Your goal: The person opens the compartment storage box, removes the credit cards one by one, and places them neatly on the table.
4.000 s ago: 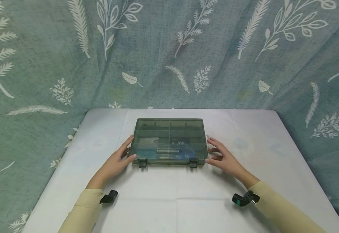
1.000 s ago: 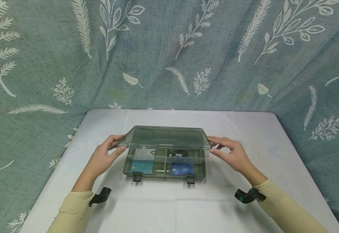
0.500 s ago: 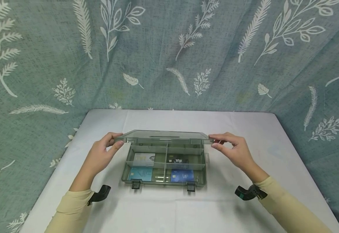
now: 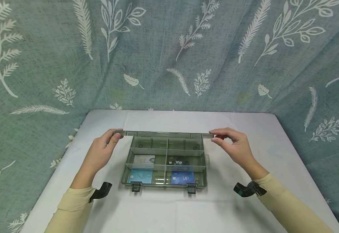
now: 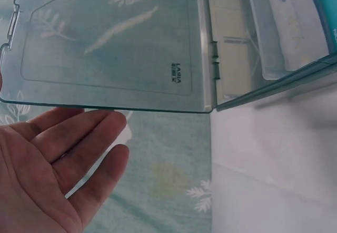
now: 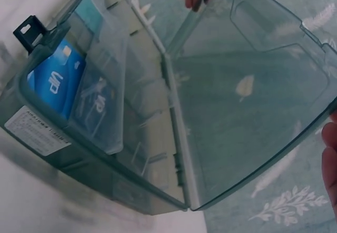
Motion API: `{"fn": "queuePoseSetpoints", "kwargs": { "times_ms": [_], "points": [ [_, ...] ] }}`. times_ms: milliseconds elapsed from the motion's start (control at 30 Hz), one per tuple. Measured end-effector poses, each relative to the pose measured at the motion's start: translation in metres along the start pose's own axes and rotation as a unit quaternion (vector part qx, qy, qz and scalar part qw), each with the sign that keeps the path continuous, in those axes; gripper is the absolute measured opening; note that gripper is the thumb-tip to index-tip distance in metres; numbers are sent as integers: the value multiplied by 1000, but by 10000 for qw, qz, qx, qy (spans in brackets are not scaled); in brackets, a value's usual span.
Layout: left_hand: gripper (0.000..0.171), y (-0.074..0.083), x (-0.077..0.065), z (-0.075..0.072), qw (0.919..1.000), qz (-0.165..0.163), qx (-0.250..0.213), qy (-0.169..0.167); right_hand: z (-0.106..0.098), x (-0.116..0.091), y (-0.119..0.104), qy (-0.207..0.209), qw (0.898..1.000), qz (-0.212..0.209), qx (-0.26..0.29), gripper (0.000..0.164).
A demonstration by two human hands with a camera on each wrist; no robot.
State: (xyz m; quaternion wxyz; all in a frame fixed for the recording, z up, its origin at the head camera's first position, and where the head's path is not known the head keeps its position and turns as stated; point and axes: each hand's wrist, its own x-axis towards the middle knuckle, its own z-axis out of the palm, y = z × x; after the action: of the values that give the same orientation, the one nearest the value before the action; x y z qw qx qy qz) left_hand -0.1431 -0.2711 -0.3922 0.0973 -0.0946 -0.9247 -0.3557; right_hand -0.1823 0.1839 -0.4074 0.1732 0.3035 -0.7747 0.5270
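The open box (image 4: 166,186) sits just this side of the fingers; left hand (image 4: 97,150) and right hand (image 4: 234,145) each pinch a corner of the lid (image 4: 163,134), fingertips nearly closed. I'd worry a slip could twist its hinge (image 5: 215,64). Left wrist shows me the lid's broad face beyond those fingers; head, only its edge.

Soft, even light; faint shadows on white tabletop (image 4: 192,213); wrist views dimmer.
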Motion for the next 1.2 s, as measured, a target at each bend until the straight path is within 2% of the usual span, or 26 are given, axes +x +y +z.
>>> {"fn": "queuePoseSetpoints", "kwargs": {
  "times_ms": [167,333,500,700,867,967,1200],
  "points": [
    [45,2,2,-2,9992,245,99,283,3,6,0,166,9997,-130,-79,33],
    [35,2,7,-3,9958,376,12,831,7,13,-2,334,9989,-289,-155,29],
    [26,5,15,-3,9886,519,-498,1326,8,18,-2,351,9987,-348,89,29],
    [22,12,28,-1,9755,806,-1180,1670,9,26,-1,422,9982,-410,65,29],
    [18,15,40,0,9696,1008,-1310,1803,12,35,-16,532,9973,-485,-130,23],
    [20,14,44,0,9689,1062,-1392,1750,13,40,-23,573,9971,-451,-237,21],
    [31,5,49,-1,9757,994,-1313,1447,15,43,11,697,9967,-192,-378,30]
  ]
}}
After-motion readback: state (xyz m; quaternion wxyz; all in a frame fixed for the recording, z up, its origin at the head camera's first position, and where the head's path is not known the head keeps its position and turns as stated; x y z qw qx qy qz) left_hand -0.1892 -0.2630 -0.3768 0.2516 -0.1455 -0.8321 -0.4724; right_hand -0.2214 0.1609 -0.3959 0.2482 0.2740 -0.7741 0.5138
